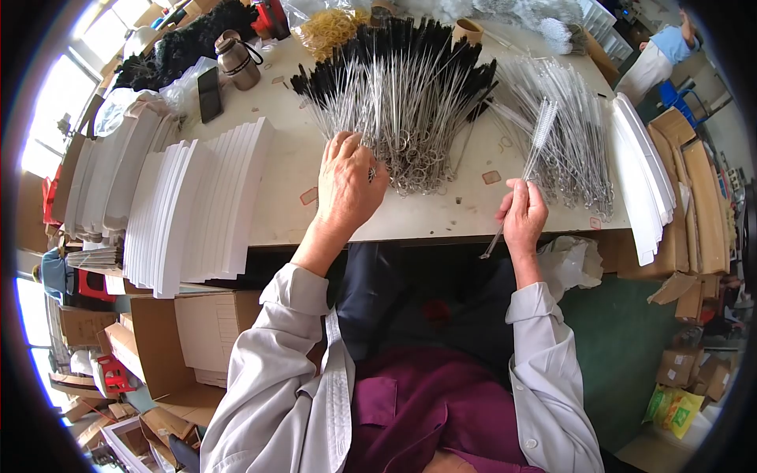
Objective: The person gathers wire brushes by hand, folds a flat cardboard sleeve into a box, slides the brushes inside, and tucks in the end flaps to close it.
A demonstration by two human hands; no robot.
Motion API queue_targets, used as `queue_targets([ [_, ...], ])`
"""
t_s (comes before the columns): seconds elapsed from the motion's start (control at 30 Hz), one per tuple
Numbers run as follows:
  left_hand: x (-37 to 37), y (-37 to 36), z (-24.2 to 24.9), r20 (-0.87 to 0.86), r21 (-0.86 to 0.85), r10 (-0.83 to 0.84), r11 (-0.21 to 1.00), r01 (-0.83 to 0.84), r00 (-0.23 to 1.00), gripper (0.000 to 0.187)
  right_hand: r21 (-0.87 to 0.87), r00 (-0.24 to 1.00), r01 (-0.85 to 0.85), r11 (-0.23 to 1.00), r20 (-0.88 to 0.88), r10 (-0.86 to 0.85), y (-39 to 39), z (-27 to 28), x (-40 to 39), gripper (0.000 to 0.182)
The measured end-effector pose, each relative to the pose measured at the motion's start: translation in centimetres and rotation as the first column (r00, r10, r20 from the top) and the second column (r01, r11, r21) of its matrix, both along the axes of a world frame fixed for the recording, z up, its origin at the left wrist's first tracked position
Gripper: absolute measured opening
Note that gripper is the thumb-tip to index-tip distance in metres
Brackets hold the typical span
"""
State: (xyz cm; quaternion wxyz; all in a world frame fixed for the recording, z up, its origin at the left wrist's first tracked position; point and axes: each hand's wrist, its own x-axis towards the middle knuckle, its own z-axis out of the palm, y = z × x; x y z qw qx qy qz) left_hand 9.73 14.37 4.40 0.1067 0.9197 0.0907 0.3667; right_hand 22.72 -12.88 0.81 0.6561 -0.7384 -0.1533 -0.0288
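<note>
My right hand is pinched shut around the wire handles of a few slim cleaning brushes with white bristles; the bristles point up and away, and the looped ends hang below my fingers. At the left edge of a big heap of black-bristled wire brushes, my left hand has its fingers curled in on the metal loop ends. How many it grips is hidden by the hand. Beside my right hand lies a pile of white-bristled wire brushes, loops toward me.
White folded cardboard strips stand in rows at the left, with more strips at the right edge. A phone, a steel flask and a bag of yellow bands lie farther back. Another person stands far right.
</note>
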Motion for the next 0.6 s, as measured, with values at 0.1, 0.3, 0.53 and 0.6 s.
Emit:
queue_targets([
  [0.1, -0.6, -0.6, 0.5, -0.074, -0.068, 0.013, 0.998, -0.018, 0.997, 0.022, -0.003, 1.000, 0.003, 1.000, 0.000, -0.003, 0.0, 0.1, 0.0, 0.030],
  [0.3, -0.6, -0.4, -0.6, -0.018, -0.042, 0.009, 0.999, -0.010, 1.000, 0.020, -0.001, 1.000, 0.003, 1.000, 0.010, -0.003, 0.0, 0.1, -0.1, 0.029],
  [0.53, -0.6, -1.7, 0.3, 0.042, -0.139, 0.043, 0.990, -0.036, 0.998, 0.018, 0.005, 1.000, 0.004, 1.000, -0.002, -0.004, 0.1, 0.4, -0.1, 0.028],
  [0.6, -0.4, -1.4, 0.0, 0.046, -0.127, 0.023, 0.992, -0.017, 0.999, 0.020, -0.001, 1.000, 0.007, 1.000, 0.001, -0.007, 0.1, 0.4, -0.3, 0.028],
])
